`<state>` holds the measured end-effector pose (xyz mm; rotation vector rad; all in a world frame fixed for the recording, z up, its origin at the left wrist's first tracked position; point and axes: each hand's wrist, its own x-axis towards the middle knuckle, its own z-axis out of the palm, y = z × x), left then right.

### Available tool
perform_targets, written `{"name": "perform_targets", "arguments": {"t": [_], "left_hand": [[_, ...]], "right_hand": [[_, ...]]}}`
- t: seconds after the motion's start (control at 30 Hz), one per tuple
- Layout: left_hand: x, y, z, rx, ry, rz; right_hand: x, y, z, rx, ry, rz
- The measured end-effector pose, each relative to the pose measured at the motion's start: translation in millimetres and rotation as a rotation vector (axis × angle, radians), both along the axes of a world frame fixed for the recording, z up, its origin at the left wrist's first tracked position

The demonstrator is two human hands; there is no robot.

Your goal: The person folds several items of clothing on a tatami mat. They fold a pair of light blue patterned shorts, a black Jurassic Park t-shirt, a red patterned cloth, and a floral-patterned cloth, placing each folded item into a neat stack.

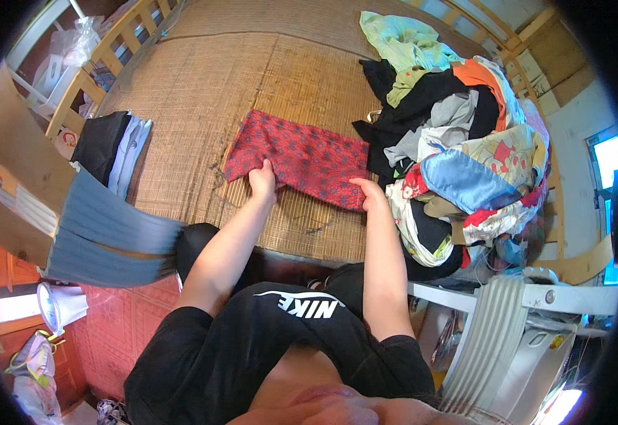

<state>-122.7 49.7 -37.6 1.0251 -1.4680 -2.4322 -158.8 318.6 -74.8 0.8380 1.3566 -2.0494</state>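
A red patterned cloth (303, 156), folded into a long strip, lies across the woven mat (197, 79) in front of me. My left hand (264, 180) grips its near edge left of the middle, thumb on top and fingers hidden beneath. At the cloth's near right corner, my right hand (368, 192) pinches it between thumb and fingers. Close to the cloth's right end is a large heap of mixed clothes (447, 122), with black, grey, orange, blue and printed pieces. Folded dark garments (102, 141) and light blue garments (131, 151) lie side by side at the left.
Wooden bed rails (83, 85) edge the mat at the upper left. Blue-grey fabric (107, 234) hangs over a wooden board at the left. A white metal frame (569, 298) stands at the lower right. A white bin (62, 308) is at the lower left.
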Motion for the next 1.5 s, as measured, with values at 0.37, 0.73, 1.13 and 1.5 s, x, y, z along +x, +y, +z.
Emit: {"name": "perform_targets", "arguments": {"t": [0.37,0.73,1.13,1.5], "left_hand": [[-184.6,-65.7,159.1,0.226,0.176,0.227],[-281.8,-317.2,179.6,0.136,0.728,0.666],[-261.4,-385.2,-60.4,0.466,0.475,0.735],[-247.9,-256.3,-59.1,0.084,0.237,0.516]], "right_hand": [[-172.9,-49.7,117.9,-0.986,-0.029,-0.115],[-248.6,-258.3,189.6,-0.255,0.844,0.242],[-91.1,-236.7,-3.3,1.237,1.322,0.647],[-91.4,-230.1,-7.5,1.308,1.379,0.523]]}}
